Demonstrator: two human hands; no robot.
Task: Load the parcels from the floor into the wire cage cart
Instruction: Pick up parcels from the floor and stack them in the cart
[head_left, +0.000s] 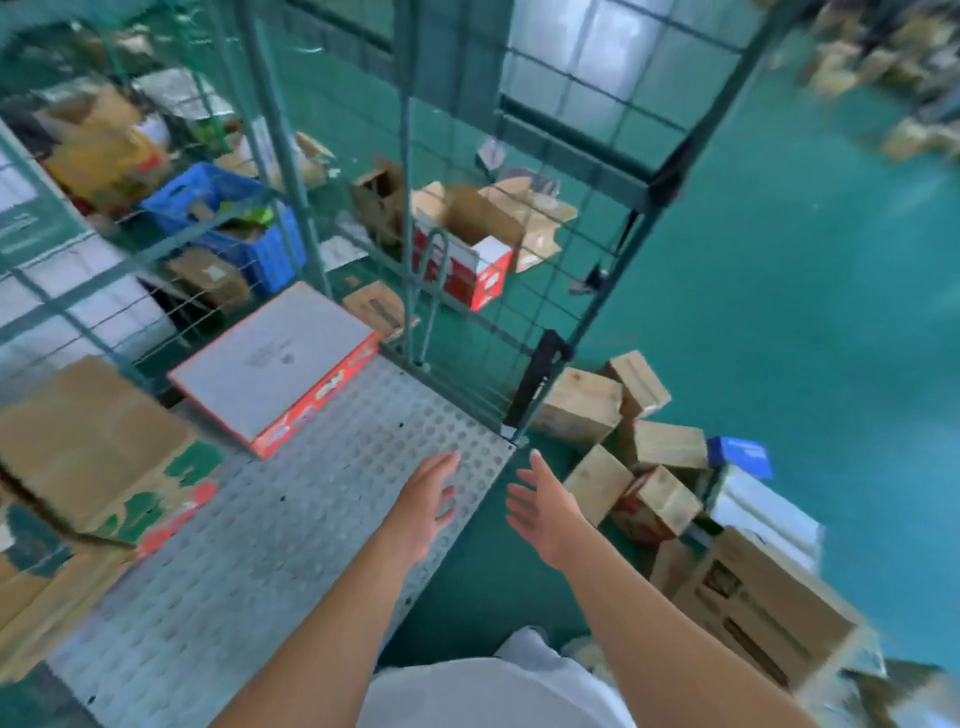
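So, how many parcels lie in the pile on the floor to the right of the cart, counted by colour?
Brown cardboard parcels: 6
Blue parcel: 1
White parcel: 1
Total: 8 that can be told apart; the blur may hide more.

Teal floor (779, 291), grey perforated cart deck (291, 551), brown parcels (582, 405), blue crate (228, 228).
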